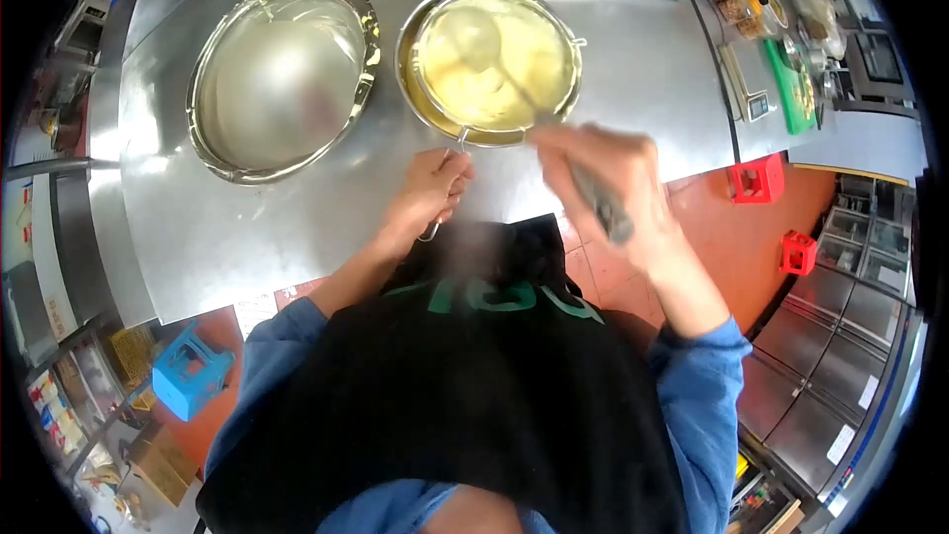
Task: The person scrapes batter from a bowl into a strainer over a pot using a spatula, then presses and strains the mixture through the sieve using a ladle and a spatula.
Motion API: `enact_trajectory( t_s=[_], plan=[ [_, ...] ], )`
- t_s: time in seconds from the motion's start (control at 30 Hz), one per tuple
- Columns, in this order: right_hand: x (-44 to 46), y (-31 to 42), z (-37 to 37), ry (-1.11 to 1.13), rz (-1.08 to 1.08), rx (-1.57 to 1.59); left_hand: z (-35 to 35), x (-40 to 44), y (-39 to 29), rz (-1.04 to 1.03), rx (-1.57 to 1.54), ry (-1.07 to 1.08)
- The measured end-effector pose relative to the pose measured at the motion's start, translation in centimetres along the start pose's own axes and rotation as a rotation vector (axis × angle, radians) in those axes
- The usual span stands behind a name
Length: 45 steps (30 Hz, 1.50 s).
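Observation:
My left hand (433, 188) is closed around the metal handle of a round strainer (419, 57), which rests over a steel bowl (405, 89). Pale yellow, creamy mixture (539, 40) fills the strainer. In my right hand (613, 183) is the handle of a ladle (598, 200), blurred by motion. Its round head lies in the mixture, towards the strainer's far left side. What is under the strainer in the bowl is mostly hidden.
A large steel bowl (371, 69) smeared with pale cream stands to the left on the steel table (652, 89). At the right are a scale (756, 106), a green cutting board (791, 89) and jars (739, 8). A blue stool (191, 373) and red stools (756, 179) are on the floor.

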State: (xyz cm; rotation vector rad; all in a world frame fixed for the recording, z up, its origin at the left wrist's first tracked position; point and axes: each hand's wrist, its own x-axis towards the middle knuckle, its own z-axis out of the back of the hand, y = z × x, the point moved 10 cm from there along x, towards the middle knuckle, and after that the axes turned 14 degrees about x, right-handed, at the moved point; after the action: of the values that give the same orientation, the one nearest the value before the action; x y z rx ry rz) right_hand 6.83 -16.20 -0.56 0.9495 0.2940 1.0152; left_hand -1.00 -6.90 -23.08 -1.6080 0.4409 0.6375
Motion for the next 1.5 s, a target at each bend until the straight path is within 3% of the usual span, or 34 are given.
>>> enact_trajectory(
  t_s=[0.07, 0.23, 0.33, 0.43, 0.5, 0.6, 0.67, 0.7, 0.8, 0.9, 0.97, 1.07, 1.17, 1.23, 1.33, 1.5],
  plan=[
    [-0.1, -0.1, 0.7, -0.017, -0.046, -0.044, 1.0, 0.3, -0.8, -0.039, 0.021, -0.029],
    [-1.0, 4.2, -1.0, 0.039, 0.1, -0.091, 0.9, 0.1, -0.8, -0.029, 0.108, -0.01],
    [0.3, 0.3, 0.0, 0.016, -0.035, -0.033, 1.4, 0.5, -0.5, -0.017, 0.13, -0.009],
    [-1.7, 3.3, 0.5, 0.098, -0.032, -0.129, 1.7, 1.0, -1.1, -0.048, 0.095, -0.043],
    [-1.2, 3.9, -0.3, -0.043, 0.054, -0.096, 1.5, 0.5, -0.8, -0.038, 0.132, -0.069],
    [0.3, 1.2, 0.6, -0.045, -0.084, 0.007, 1.8, -0.8, -2.0, -0.07, 0.217, -0.121],
    [-1.4, 2.3, 2.3, -0.074, -0.148, -0.119, 2.1, -1.0, -2.9, -0.118, 0.251, -0.131],
    [-2.0, 4.6, 2.6, -0.077, 0.004, -0.16, 2.3, -0.9, -3.3, -0.164, 0.254, -0.145],
    [-1.4, 7.0, 2.0, -0.124, 0.119, -0.126, 2.6, -1.0, -4.6, -0.234, 0.29, -0.151],
    [-0.7, 2.7, 4.1, -0.243, -0.192, -0.037, 2.6, -2.6, -6.7, -0.17, 0.247, -0.114],
    [-2.2, 5.1, 4.1, -0.168, -0.088, -0.162, 2.9, -3.2, -6.3, -0.093, 0.166, -0.058],
    [-2.1, 7.7, 2.5, -0.143, 0.073, -0.083, 2.9, -2.4, -5.6, -0.171, 0.229, -0.059],
    [-0.6, 2.6, 3.4, -0.287, -0.193, 0.061, 2.6, -3.2, -5.7, -0.095, 0.159, -0.015],
    [-2.0, 4.0, 3.8, -0.228, -0.153, -0.109, 3.1, -3.2, -5.5, -0.088, 0.198, -0.039],
    [-2.2, 7.7, 2.9, -0.136, 0.015, -0.078, 3.1, -3.0, -5.5, -0.128, 0.257, -0.046],
    [-0.3, 1.9, 5.3, -0.261, -0.224, -0.028, 3.0, -3.0, -6.3, -0.162, 0.225, -0.035]
  ],
)
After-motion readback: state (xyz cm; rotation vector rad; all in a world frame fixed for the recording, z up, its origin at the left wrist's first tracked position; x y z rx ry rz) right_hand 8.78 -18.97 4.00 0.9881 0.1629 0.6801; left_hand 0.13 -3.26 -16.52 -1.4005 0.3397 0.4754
